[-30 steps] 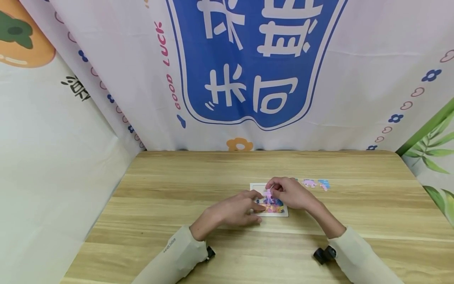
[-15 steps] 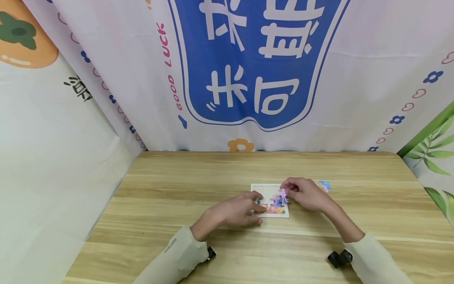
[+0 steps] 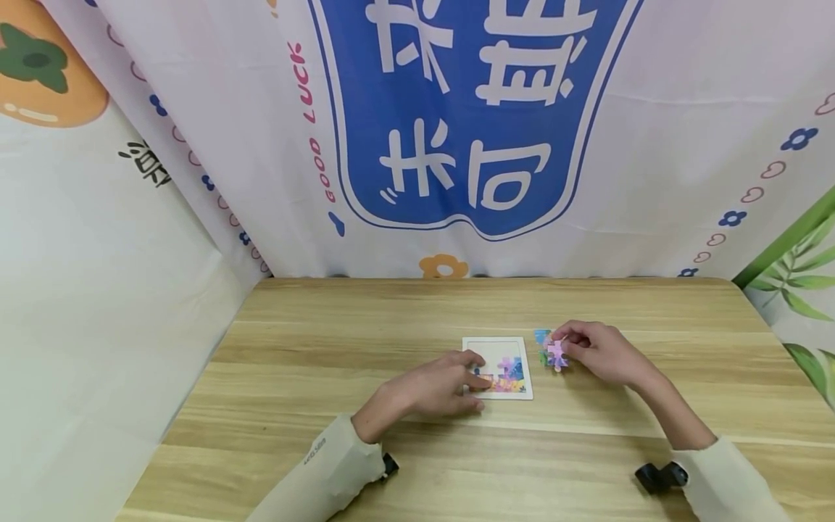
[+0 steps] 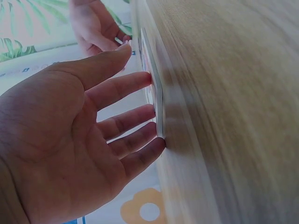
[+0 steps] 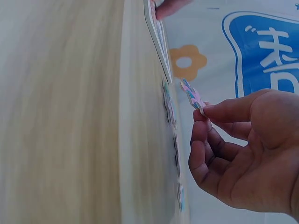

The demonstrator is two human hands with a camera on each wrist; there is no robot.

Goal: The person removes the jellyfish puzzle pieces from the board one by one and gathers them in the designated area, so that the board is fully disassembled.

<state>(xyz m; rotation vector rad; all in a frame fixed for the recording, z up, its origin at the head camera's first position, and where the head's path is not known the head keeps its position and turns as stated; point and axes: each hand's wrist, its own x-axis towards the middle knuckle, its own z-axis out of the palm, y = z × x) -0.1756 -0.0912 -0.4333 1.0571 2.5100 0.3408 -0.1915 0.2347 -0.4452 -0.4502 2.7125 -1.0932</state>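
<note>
A small puzzle board [image 3: 492,339] with a white rim lies on the table, colourful pieces fitted along its lower and right parts. My left hand [image 3: 437,384] rests its fingertips on the board's left side. In the left wrist view, the fingers of my left hand [image 4: 84,121] are extended against the board. Between thumb and fingers, my right hand [image 3: 600,353] pinches a pink and purple jigsaw piece [image 3: 557,355], held above the table right of the board. The right wrist view shows this jigsaw piece [image 5: 192,96] raised and tilted, apart from the loose jigsaw pieces [image 5: 168,102] below.
Loose jigsaw pieces [image 3: 542,337] lie right of the board, partly hidden by the right hand and the held piece. The wooden table [image 3: 365,312] ends at the back against a printed cloth [image 3: 293,246].
My right hand has carried the pinched jigsaw piece from over the board rightward to above the loose pieces. My left hand stays on the board.
</note>
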